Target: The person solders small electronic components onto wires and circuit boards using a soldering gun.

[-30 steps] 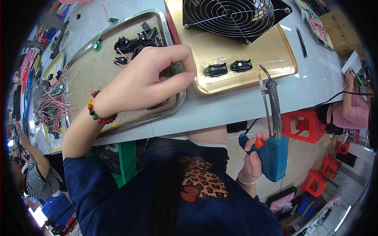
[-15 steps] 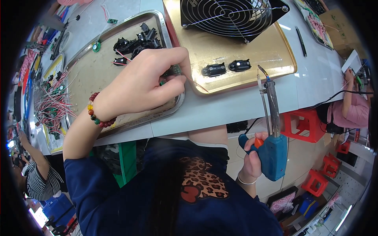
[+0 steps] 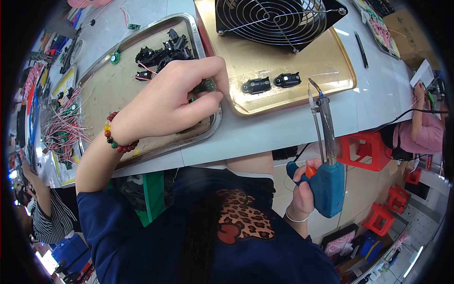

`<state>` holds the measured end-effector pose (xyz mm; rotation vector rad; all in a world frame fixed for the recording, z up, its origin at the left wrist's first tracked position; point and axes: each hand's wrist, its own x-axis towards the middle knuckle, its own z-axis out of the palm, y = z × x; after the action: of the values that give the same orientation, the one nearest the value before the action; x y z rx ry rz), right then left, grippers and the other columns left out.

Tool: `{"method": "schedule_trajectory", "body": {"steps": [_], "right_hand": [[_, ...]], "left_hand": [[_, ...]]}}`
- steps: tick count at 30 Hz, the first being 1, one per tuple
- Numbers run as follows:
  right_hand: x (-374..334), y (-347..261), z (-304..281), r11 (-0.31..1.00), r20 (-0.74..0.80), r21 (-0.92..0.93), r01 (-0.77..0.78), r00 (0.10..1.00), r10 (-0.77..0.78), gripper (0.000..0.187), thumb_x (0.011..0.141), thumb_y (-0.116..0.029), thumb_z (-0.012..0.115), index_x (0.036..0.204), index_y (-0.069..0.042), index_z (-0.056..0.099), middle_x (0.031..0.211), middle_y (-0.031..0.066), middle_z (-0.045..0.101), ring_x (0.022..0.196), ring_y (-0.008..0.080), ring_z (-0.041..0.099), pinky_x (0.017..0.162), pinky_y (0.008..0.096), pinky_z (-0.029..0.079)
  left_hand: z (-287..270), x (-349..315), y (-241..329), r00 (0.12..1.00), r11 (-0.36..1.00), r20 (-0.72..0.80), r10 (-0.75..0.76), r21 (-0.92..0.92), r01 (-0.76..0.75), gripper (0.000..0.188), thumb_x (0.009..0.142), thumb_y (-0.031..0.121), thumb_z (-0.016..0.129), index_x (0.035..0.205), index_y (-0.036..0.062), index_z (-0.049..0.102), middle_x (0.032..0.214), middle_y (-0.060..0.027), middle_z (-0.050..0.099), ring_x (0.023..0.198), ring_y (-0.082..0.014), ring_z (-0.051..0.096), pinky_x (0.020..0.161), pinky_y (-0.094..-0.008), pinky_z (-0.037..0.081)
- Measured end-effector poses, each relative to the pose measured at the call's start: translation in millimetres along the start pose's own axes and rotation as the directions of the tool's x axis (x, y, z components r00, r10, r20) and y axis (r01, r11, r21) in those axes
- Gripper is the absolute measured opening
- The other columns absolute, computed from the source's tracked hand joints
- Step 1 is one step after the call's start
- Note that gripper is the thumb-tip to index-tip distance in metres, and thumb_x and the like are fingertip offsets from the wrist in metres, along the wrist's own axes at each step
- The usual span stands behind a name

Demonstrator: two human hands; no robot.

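at a glossy white tabletop point(image 3: 269, 128), the curled left hand point(image 3: 172, 102) half-hid a green circuit board point(image 3: 206, 85), grip unclear. the right hand point(image 3: 303, 195) clasped a teal plastic soldering gun point(image 3: 329, 189), best kept steady.

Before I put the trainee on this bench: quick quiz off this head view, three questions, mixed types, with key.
1. Which hand grips the blue soldering gun?
2. How many small black parts lie on the gold tray, on the wearer's side of the fan?
3. True or false: the left hand lies flat and open, palm up.

Key:
1. The right hand.
2. Two.
3. False; it is curled, with its back facing up.
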<state>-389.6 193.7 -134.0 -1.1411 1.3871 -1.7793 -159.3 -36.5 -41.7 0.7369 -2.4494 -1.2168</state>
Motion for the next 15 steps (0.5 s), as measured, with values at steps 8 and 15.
{"method": "schedule_trajectory", "body": {"steps": [8,15], "right_hand": [[0.5,-4.9,3.0,1.000,0.008,-0.027,0.013,1.000,-0.013,0.051,0.075,-0.013,0.062,0.121,0.006,0.048,0.110,0.0180,0.054,0.064,0.0197,0.055,0.057,0.0272,0.042],[-3.5,-15.5,7.4,0.996,0.013,0.022,-0.085,0.996,0.085,0.048,0.081,-0.018,0.069,0.120,0.001,0.050,0.113,0.0116,0.058,0.077,0.0151,0.058,0.068,0.0270,0.048]], "left_hand": [[-0.1,9.4,-0.1,0.999,0.997,-0.033,0.036,-0.065,-0.038,0.016,0.091,0.012,0.057,0.085,-0.0018,0.053,0.077,-0.0051,0.057,0.072,-0.0118,0.052,0.068,-0.0258,0.043],[0.9,23.8,-8.6,1.000,0.998,-0.017,0.027,-0.062,-0.028,0.026,0.097,0.018,0.051,0.081,-0.0019,0.052,0.071,-0.0018,0.053,0.067,-0.0069,0.046,0.061,-0.0235,0.039]]}}
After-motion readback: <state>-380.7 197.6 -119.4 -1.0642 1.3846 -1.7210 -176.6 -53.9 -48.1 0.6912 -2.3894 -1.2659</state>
